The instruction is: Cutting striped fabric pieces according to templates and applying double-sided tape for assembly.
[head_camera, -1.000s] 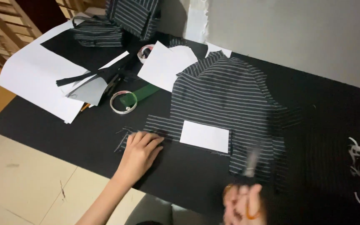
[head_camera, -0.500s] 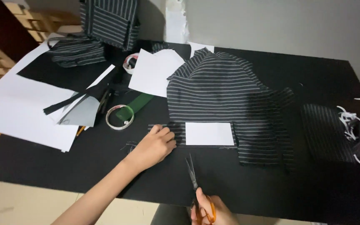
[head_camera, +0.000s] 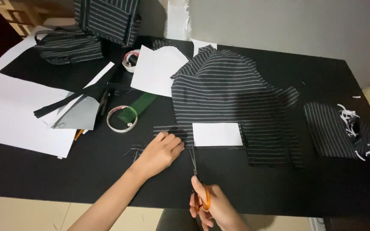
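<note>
A black fabric with thin white stripes [head_camera: 232,98] lies spread on the black table [head_camera: 279,188]. A white paper rectangle [head_camera: 217,134] rests on its lower edge. My left hand [head_camera: 159,153] presses flat on the narrow striped strip at the fabric's lower left corner. My right hand [head_camera: 213,207] grips orange-handled scissors [head_camera: 195,171], blades pointing up toward the fabric edge just left of the paper rectangle.
A tape ring [head_camera: 121,118] with a green strip lies left of the fabric. White paper sheets [head_camera: 18,115] cover the table's left side, with a white pattern piece [head_camera: 157,70] behind. Folded striped fabric [head_camera: 71,45] sits at back left; a striped scrap [head_camera: 332,128] with white trimmings lies right.
My right hand has brought the scissors up and left, so the blades now reach the fabric edge beside my left hand. The left hand has stayed on the strip.
</note>
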